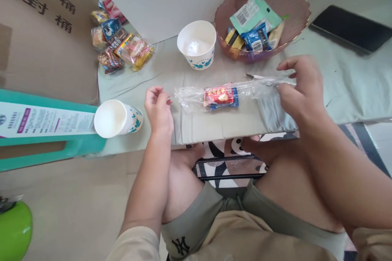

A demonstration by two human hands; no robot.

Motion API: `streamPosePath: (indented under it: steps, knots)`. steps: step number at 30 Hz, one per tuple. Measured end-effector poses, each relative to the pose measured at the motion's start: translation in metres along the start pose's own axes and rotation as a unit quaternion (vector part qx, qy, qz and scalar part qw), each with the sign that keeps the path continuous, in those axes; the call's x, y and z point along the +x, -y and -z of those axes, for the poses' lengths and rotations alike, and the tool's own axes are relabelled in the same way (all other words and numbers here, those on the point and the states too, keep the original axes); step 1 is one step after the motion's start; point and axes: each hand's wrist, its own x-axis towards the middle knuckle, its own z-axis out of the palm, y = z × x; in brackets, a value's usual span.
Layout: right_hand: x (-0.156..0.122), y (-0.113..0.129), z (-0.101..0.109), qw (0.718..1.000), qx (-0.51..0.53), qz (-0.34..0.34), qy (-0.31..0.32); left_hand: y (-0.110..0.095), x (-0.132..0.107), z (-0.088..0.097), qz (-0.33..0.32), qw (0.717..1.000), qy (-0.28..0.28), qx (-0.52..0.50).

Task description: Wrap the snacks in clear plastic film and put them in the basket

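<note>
A clear plastic wrap point(191, 97) lies stretched across the cloth, with a red snack packet point(218, 94) and a blue packet point(235, 97) under or inside it; I cannot tell which. Beside its left end is my left hand point(158, 109), fingers loosely curled and holding nothing I can see. My right hand point(303, 89) hovers at the wrap's right end, thumb and forefinger apart. A thin dark-tipped tool point(251, 76) lies partly under the plastic near that hand. Behind the wrap stands an upright white paper cup point(200, 62). Left of my left hand, another paper cup point(133, 120) appears tilted.
A pinkish scalloped bowl point(223, 45) holds several snack packets at the back. To its right lies a black phone point(349, 28). Several wrapped snacks point(133, 49) sit at the back left, beside a large cardboard box point(45, 49). A green-and-white carton point(55, 120) borders the left edge.
</note>
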Motion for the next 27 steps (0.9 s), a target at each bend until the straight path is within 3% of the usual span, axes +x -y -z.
streamPosePath:
  steps: [2,4,7,11,14,16,17,19,22,27]
  knots:
    - [-0.003,0.008,0.002,0.996,0.058,0.055,0.03,0.007,-0.001,0.001,-0.053,0.992,0.084,0.073]
    - [-0.003,0.014,0.002,0.993,0.076,0.063,0.067,0.012,-0.002,0.0,-0.099,0.967,0.159,0.172]
    - [0.003,0.018,-0.004,0.996,0.054,-0.024,0.064,0.014,-0.005,-0.004,-0.175,0.92,0.193,0.293]
    - [0.018,0.01,-0.012,0.991,-0.007,-0.133,-0.015,0.006,-0.012,-0.015,-0.253,0.879,0.197,0.353]
    - [0.022,0.009,-0.013,0.99,-0.011,-0.088,-0.108,-0.001,-0.019,-0.022,-0.261,0.882,0.194,0.341]
    - [0.016,0.013,-0.012,0.984,-0.02,-0.011,-0.179,-0.004,-0.022,-0.023,-0.259,0.888,0.187,0.331]
    - [0.012,0.016,-0.012,0.982,-0.025,0.031,-0.186,-0.004,-0.023,-0.022,-0.254,0.891,0.184,0.328]
    - [0.002,0.022,-0.016,0.99,-0.025,0.094,-0.102,-0.005,-0.023,-0.021,-0.241,0.9,0.176,0.317]
    - [-0.005,0.022,-0.028,0.99,-0.025,0.12,0.075,-0.007,-0.019,-0.019,-0.224,0.918,0.158,0.288]
    - [0.0,0.015,-0.034,0.985,-0.049,0.094,0.137,-0.012,-0.017,-0.019,-0.232,0.931,0.138,0.246]
